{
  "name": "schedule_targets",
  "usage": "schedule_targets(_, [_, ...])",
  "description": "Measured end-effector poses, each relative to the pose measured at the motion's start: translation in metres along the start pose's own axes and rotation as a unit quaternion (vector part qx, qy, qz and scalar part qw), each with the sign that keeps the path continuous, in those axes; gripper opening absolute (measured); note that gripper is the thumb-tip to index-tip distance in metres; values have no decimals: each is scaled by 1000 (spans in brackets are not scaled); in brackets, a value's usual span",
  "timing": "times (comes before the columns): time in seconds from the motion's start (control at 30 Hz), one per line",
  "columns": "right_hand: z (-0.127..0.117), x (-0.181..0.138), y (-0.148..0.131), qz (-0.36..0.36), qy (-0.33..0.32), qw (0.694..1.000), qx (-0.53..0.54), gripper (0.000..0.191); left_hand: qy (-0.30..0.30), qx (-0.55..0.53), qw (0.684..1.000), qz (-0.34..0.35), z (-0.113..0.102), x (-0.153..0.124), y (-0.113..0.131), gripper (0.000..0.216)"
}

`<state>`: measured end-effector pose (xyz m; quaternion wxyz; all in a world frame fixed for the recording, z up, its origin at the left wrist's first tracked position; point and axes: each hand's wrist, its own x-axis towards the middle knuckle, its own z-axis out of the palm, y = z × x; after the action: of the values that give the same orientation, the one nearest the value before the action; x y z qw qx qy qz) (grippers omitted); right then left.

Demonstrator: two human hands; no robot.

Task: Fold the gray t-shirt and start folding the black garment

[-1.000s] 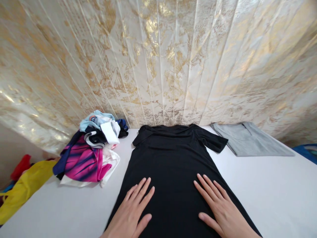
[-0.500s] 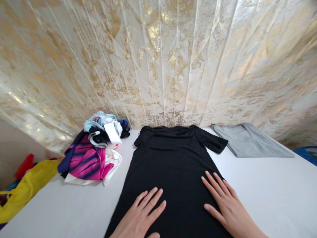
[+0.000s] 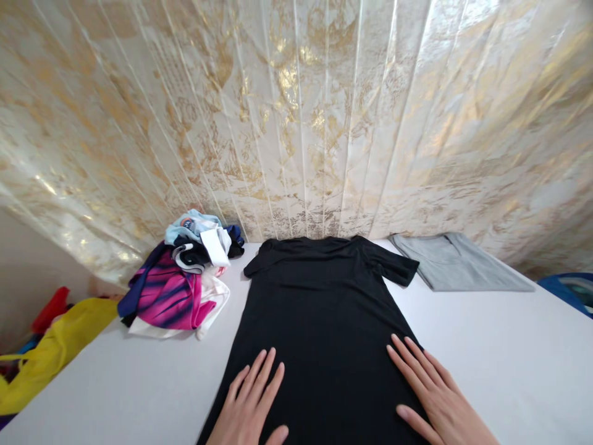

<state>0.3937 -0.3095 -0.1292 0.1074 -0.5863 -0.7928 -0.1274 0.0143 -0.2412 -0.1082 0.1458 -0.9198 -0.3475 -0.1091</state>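
Observation:
A black short-sleeved T-shirt [image 3: 319, 321] lies spread on the white table [image 3: 482, 358], its collar end toward the patterned curtain. My left hand [image 3: 250, 398] rests flat on the lower left of the shirt, fingers stretched out. On the lower right edge lies my right hand [image 3: 433, 392], also open, with its thumb apart from the fingers and part of the hand past the fabric's side. Neither hand grips anything. The shirt's bottom hem is outside the view.
A heap of crumpled clothes [image 3: 180, 278] sits at the table's back left. At the back right lies a folded grey garment [image 3: 463, 262]. Yellow cloth [image 3: 69, 337] is beyond the left edge, a blue item [image 3: 565, 290] beyond the right. A gold-patterned curtain [image 3: 301, 123] hangs behind.
Both hands have slid apart across the shirt, the left one leftward and the right one slightly right and nearer to me. The shirt's left sleeve lies somewhat flatter. The view has shifted slightly.

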Motion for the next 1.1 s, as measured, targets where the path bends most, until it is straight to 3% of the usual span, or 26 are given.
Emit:
schedule_targets(0.27, [-7,-40,-12,23,-7,1000,4,84,-16,-26,1000,-2,-10,-28,17,77])
schedule_targets(0.37, [-10,-35,-10,18,-20,999,36,82,-23,-65,998,3,-13,-28,15,74])
schedule_targets(0.43, [-16,-15,-5,7,-45,996,76,77,-34,-110,993,0,-14,-16,8,68])
schedule_targets(0.5, [-22,21,3,0,-77,990,120,67,-61,-160,985,-19,-13,9,-5,59])
schedule_targets(0.6, [-24,94,20,17,-106,982,156,55,-92,-212,970,-71,-3,67,-37,48])
schedule_targets(0.7, [-12,169,45,74,-84,981,159,47,-53,-213,963,-155,18,135,-77,40])
schedule_targets(0.8, [9,225,72,126,-51,978,158,37,-24,-200,959,-199,42,190,-117,35])
schedule_targets(0.93, [39,262,102,151,-44,976,149,30,-25,-190,958,-212,67,234,-156,31])
schedule_targets(1.1, [62,283,139,158,-48,979,122,33,-49,-184,959,-212,90,259,-187,33])
